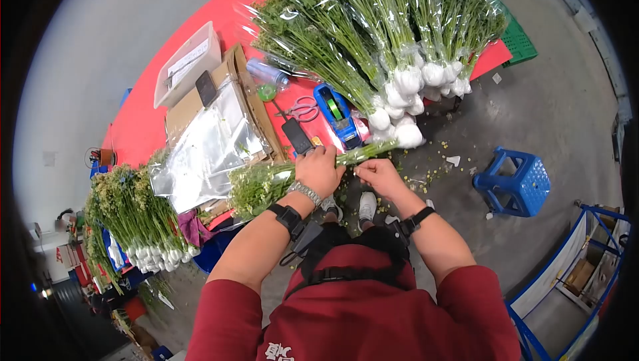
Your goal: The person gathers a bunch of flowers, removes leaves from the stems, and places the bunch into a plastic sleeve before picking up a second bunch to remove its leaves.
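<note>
My left hand (318,169) is closed around a bunch of green flower stems (266,184) that lies sideways over the edge of the red table (143,128). The bunch's leafy head points left and its cut stem ends (373,151) point right. My right hand (379,176) pinches at the stems just right of my left hand. Both wrists wear black straps, and the left one also has a metal watch band.
Wrapped bunches with white-wrapped ends (399,81) lie on the table ahead. More bunches (133,214) lie at the left. A cardboard box of clear sleeves (213,141), blue tape dispenser (336,114), scissors (303,109), phone (296,136) and clear bin (186,61) are nearby. A blue stool (516,181) stands on the littered floor.
</note>
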Available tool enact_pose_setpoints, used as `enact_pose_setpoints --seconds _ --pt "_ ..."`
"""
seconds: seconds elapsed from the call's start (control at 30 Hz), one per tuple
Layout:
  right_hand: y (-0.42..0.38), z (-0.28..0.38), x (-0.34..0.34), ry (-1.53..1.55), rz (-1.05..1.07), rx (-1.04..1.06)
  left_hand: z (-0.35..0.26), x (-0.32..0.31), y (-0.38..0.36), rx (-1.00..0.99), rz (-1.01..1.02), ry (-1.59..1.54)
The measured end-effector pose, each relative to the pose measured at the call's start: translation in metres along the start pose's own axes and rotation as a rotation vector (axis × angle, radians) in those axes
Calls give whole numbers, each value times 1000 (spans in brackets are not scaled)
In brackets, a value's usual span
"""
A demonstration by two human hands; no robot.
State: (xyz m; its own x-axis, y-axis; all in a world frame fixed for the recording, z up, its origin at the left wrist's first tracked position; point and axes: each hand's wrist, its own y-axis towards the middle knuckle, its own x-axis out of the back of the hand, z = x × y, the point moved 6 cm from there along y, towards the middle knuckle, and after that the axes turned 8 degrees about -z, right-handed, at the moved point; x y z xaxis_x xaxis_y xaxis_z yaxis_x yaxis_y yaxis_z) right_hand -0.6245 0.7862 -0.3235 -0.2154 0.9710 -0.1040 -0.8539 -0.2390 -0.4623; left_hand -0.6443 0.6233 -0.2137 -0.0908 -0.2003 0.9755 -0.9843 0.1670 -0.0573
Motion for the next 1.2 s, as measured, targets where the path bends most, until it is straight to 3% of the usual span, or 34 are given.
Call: enact_pose_setpoints --seconds 0.1,0.17,0.3,0.37,0.43,0.5,0.57,0.6,0.7,0.77,0.83,0.87,1.1,1.2 --pt "-22 11 -5 213 5 -117 -20 15 -11 -115 -100 84" --pt "-37 13 -11 717 8 -345 -27 27 -12 -166 -163 95" --pt "-62 42 -21 842 79 -232 -31 41 -15 -179 -140 50" --pt "-71 48 -22 731 98 -153 -30 48 -18 -154 -128 40" --pt "-81 68 -21 328 104 157 -31 53 -24 -113 -61 9" --pt "-84 80 -18 215 109 230 -37 61 -29 -129 -34 11" --pt "-93 97 -15 -285 79 390 -40 63 -35 -108 88 29" --pt "-98 107 -14 -482 -1 579 -41 66 -38 -116 88 40" --pt "-127 137 -2 -424 -159 560 -39 79 -43 -74 160 -64" --pt "-137 138 21 -286 -419 585 -33 85 -48 -77 194 -77" --pt "-130 127 32 -116 -400 496 -29 91 -55 -26 209 -201" --pt "-130 127 35 -279 -375 537 -30 94 -58 -26 209 -198" --pt "-116 117 21 -225 -127 446 -28 103 -69 8 195 -227" --pt "-125 123 40 -270 -305 559 -18 106 -68 32 153 -112"
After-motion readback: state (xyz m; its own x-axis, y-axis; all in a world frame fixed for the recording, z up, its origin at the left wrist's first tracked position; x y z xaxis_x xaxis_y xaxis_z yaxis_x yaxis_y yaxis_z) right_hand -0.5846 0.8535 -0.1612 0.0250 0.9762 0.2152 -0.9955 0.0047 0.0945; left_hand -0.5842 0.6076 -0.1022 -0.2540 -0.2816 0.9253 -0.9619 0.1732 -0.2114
